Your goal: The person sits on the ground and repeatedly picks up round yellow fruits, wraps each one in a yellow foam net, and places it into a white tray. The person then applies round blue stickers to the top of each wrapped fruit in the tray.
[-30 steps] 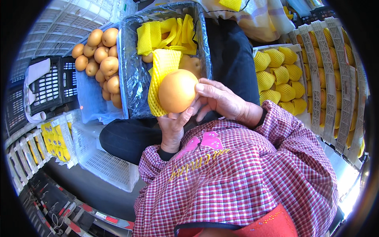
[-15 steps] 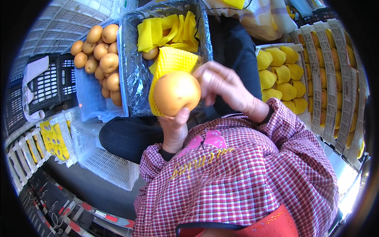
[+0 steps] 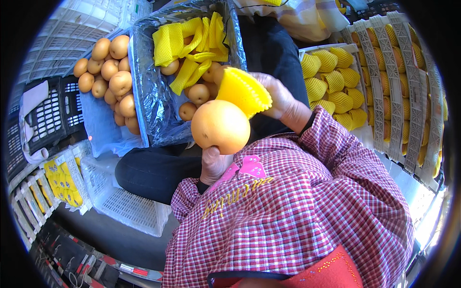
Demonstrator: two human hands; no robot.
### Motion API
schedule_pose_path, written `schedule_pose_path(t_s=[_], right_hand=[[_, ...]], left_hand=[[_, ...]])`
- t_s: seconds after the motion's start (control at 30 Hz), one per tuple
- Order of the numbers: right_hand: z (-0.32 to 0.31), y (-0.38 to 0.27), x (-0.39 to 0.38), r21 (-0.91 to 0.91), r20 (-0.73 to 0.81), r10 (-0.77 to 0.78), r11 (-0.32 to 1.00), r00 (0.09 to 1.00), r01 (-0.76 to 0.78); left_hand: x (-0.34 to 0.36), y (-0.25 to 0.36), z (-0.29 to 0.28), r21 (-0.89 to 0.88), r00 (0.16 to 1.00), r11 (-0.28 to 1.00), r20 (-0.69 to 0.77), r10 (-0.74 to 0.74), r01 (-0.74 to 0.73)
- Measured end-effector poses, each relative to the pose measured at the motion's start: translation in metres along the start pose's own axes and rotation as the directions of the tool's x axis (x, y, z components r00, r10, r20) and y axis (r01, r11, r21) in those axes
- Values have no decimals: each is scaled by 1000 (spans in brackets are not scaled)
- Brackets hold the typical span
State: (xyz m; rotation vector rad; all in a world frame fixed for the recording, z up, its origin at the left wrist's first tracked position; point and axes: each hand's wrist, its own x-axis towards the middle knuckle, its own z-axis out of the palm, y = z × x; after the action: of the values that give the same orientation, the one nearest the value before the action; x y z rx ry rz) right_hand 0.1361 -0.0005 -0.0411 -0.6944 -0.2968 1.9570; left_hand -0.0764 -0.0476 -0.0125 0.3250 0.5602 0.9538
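Crates and trays crowd around a seated person on a grey floor. White lattice crates rise at upper left, with a black crate of slotted plastic just below them.

The left hand is closed around the underside of a fruit, its thumb pressed on the near side beside a small dark hollow; the other fingers are hidden beneath. The fruit, round, smooth and tan-orange with a few faint specks, is held up in front of the shirt, near the close edge of the tub.

The right hand has hold of a yellow foam sleeve, just above the fruit's far right side. Its fingers lie mostly behind the foam, so how far they are spread cannot be told. The sleeve is ribbed and flared, with a scalloped rim toward the wrist; whether it touches the fruit is unclear.

The tub is lined with crinkled, shiny clear film and holds limp netted sleeves over loose fruits. Left of it, more bare fruits are heaped on smooth blue sheeting. At right, a tray holds fruits snug in yellow foam.
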Motion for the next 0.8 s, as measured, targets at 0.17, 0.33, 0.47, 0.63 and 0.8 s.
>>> schedule_pose_path(t_s=[0.17,0.33,0.47,0.63,0.8], right_hand=[[-13,25,-23,-91,9,11,996,1000,-10],[51,-23,-22,-956,269,-467,-20,843,294],[65,4,-41,-826,564,-453,-290,690,483],[22,-7,-74,-778,-196,-651,559,733,289],[-29,-12,-124,196,-314,-504,795,805,574]], left_hand=[[4,1,-1,37,993,993,-50,-110,112],[29,9,2,466,980,883,-151,128,-44],[48,-13,-20,685,961,704,-21,277,-188],[66,-25,10,813,985,571,22,171,-117],[107,-62,70,801,762,339,586,-274,-494]])
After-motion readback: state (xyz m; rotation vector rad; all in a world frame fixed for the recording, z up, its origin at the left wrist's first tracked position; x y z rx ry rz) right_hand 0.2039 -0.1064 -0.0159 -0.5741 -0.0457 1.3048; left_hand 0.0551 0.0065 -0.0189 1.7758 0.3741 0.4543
